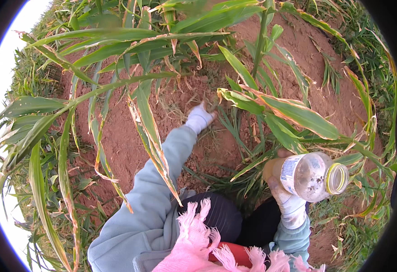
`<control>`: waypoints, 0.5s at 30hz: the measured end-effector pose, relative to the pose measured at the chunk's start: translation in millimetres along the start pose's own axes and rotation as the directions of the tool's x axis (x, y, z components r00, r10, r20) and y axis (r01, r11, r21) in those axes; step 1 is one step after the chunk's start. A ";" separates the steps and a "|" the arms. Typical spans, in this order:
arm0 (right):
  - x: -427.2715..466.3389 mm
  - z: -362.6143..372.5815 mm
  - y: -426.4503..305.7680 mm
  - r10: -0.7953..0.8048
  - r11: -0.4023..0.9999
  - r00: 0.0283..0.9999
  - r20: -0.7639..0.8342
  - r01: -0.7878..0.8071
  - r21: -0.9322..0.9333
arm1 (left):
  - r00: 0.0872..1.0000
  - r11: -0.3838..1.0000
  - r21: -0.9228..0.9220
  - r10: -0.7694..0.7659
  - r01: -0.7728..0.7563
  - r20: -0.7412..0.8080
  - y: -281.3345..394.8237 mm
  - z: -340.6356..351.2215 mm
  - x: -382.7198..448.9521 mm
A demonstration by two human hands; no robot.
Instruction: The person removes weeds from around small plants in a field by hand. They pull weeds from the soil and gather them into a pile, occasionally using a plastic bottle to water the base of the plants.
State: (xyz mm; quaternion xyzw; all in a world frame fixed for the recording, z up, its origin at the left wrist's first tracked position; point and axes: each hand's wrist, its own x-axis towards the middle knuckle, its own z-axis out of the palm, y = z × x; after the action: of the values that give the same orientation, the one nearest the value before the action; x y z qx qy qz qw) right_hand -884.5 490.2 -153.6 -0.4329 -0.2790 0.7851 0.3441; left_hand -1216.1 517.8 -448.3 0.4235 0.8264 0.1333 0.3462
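Note:
My left hand (200, 117), in a white fingerless glove, reaches down to the reddish soil (215, 146) beside cut stalks and dry grass at the base of the leafy plants. Its fingertips are blurred and partly lost against the soil, so whether they hold anything is unclear. Around a clear plastic bottle (309, 176) my right hand (281, 190) is closed, also in a soiled white glove. The bottle lies tilted on its side, its open mouth with a yellow ring facing right. Dark specks cling inside, and a label with writing wraps its middle.
Long green leaves with brown, dry edges (297, 112) hang over the soil on both sides. A bent leafy stem (117, 83) crosses the upper left. Pink scarf fringe (198, 234) hangs at the bottom, above my dark-clad knees (215, 212). Dense plants stand at the far left and right.

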 end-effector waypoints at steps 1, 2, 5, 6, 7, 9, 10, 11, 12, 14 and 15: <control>2.0 2.8 0.1 0.036 0.998 0.999 0.005 -0.036 0.059 | 0.999 0.999 -0.007 0.042 -0.042 -0.007 -4.9 12.3 -11.1; 1.4 4.8 0.5 0.036 0.998 0.999 0.017 -0.036 0.046 | 0.995 0.995 -0.005 0.099 -0.099 0.007 -13.6 16.3 -17.5; 2.9 0.5 -1.3 0.007 0.997 1.000 -0.016 -0.008 -0.075 | 0.956 0.969 -0.089 0.242 -0.230 0.165 5.0 -10.3 -35.0; 2.4 -1.5 -1.1 -0.021 0.990 1.000 -0.023 0.018 -0.140 | 0.992 0.995 -0.045 0.096 -0.093 0.088 35.1 -41.8 -44.4; 2.3 -0.3 -0.4 -0.035 0.980 0.999 -0.007 0.033 -0.198 | 0.986 0.990 0.119 -0.059 0.079 -0.159 38.2 -53.7 -46.1; 3.1 1.6 2.4 -0.092 0.930 0.995 0.044 0.102 -0.353 | 0.958 0.977 0.210 0.095 -0.037 -0.272 -20.2 -24.9 9.9; 3.2 1.1 4.4 -0.132 0.888 0.990 0.056 0.143 -0.438 | 0.942 0.970 0.239 0.129 -0.054 -0.308 -14.0 -29.4 12.5; 3.6 1.3 6.5 -0.172 0.837 0.983 0.069 0.183 -0.515 | 0.943 0.973 0.228 0.063 0.014 -0.327 -1.1 -26.7 15.2; 2.8 -5.6 6.9 -0.142 0.858 0.990 0.020 0.133 -0.496 | 0.943 0.976 0.208 0.015 0.058 -0.334 31.4 -32.6 10.7; 3.2 -9.9 5.5 -0.119 0.871 0.993 -0.022 0.094 -0.482 | 0.945 0.960 0.267 0.003 0.089 -0.328 56.7 -45.2 10.5; 4.1 -10.1 6.2 -0.129 0.865 0.991 -0.021 0.103 -0.491 | 0.945 0.948 0.299 -0.008 0.112 -0.328 59.9 -47.3 11.8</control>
State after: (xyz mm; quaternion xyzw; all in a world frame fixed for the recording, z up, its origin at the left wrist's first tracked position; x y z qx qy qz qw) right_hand -879.2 491.1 -164.9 -0.5088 -0.4845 0.6553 0.2773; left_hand -1216.8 566.8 -388.6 0.4200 0.8951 0.0571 0.1384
